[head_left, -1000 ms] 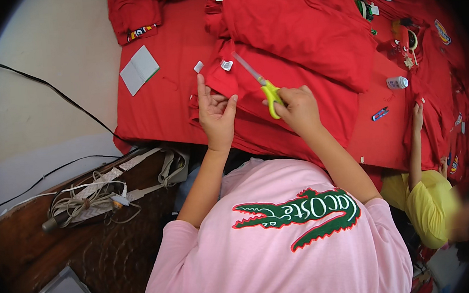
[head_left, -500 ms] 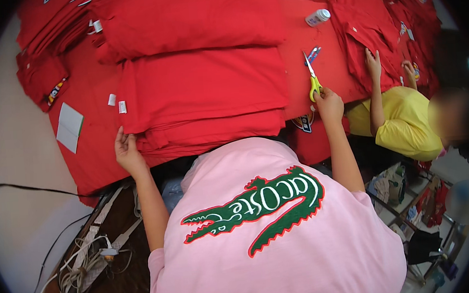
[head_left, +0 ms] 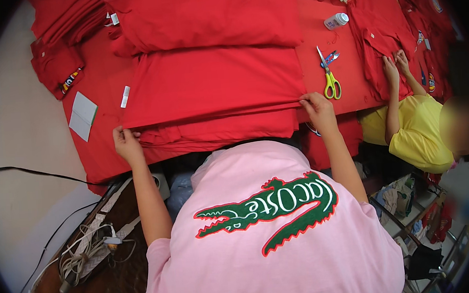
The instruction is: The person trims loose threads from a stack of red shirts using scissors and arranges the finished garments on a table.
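Observation:
A red folded garment (head_left: 218, 81), seemingly a shirt, lies on top of a pile of red cloth in front of me. My left hand (head_left: 128, 145) pinches its near left corner. At the near right corner, my right hand (head_left: 318, 108) holds the same edge between thumb and fingers. That near edge is drawn fairly straight between both hands. Just beyond my right hand, scissors (head_left: 330, 79) with yellow-green handles lie on the red tabletop, over small blue snips (head_left: 329, 59). A white label (head_left: 125, 96) lies beside the garment's left side.
Another thick red stack (head_left: 208, 16) sits behind. A white card (head_left: 83, 116) lies at left, a white bottle (head_left: 336, 21) at back right. On the right, a person in a yellow top (head_left: 417, 129) handles red garments. Cables (head_left: 84, 263) lie below at left.
My right hand has let go of the scissors, which now lie on the table, and has taken the garment's right corner. The garment's near edge has been lifted slightly. The whole view has shifted a little.

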A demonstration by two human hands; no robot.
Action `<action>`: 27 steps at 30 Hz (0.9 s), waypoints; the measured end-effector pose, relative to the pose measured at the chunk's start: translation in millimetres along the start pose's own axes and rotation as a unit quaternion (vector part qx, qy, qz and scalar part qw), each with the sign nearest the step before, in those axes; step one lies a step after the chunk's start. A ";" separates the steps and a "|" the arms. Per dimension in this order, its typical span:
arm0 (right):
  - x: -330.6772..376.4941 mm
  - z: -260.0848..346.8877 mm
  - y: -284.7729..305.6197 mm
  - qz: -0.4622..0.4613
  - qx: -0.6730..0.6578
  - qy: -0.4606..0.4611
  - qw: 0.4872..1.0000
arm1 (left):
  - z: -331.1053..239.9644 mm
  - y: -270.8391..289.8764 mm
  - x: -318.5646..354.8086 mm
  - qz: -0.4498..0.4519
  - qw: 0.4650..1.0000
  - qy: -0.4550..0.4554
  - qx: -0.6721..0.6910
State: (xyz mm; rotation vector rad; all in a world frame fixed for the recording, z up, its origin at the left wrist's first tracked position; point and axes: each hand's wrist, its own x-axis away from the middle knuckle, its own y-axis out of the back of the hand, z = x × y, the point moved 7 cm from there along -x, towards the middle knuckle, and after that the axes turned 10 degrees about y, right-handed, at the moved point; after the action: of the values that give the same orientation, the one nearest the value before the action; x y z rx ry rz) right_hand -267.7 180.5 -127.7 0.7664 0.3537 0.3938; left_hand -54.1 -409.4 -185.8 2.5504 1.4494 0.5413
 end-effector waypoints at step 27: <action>-11.6 -56.1 5.0 -0.204 -0.206 -0.133 0.948 | -99.9 -154.1 97.4 0.317 0.906 -0.198 -0.198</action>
State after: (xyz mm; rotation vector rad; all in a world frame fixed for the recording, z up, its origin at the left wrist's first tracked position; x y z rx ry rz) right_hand -303.9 211.8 -159.7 0.3155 0.1586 -0.0339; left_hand -170.0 -250.4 -118.9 2.5379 0.3136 0.3103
